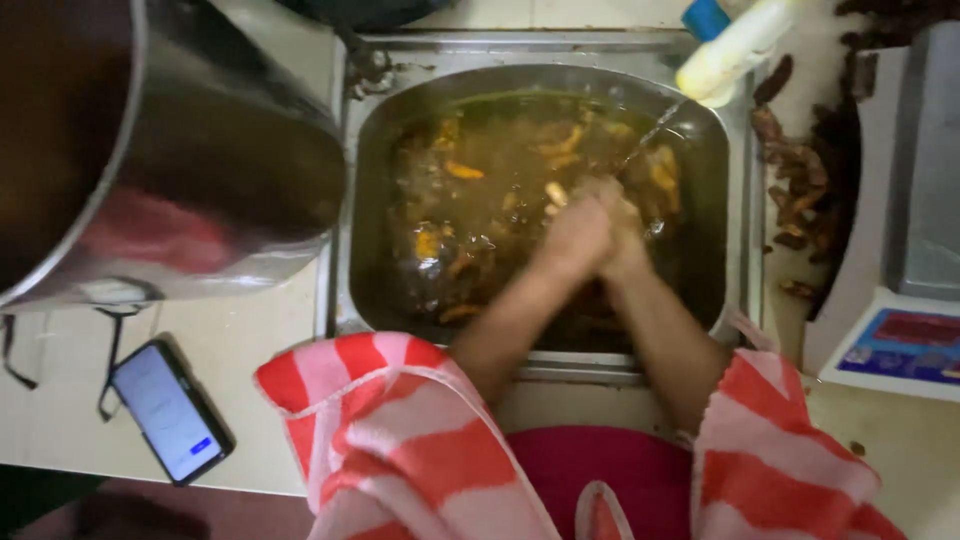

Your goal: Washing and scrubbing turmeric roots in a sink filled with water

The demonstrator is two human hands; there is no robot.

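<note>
A white bottle (727,55) with a blue cap lies tilted at the sink's upper right corner; a thin stream of water falls from there into the basin. A flat card (905,343) with a blue and red print sits at the right edge. The steel sink (745,190) holds murky brown water with orange and yellow scraps (462,170). The left hand (572,235) and right hand (625,228) are pressed together over the water under the stream; whether they grip anything cannot be told. A large steel pot (200,170) stands left of the sink. A phone (170,410), screen lit, lies on the counter below it. Dark pods (795,190) lie right of the sink.
</note>
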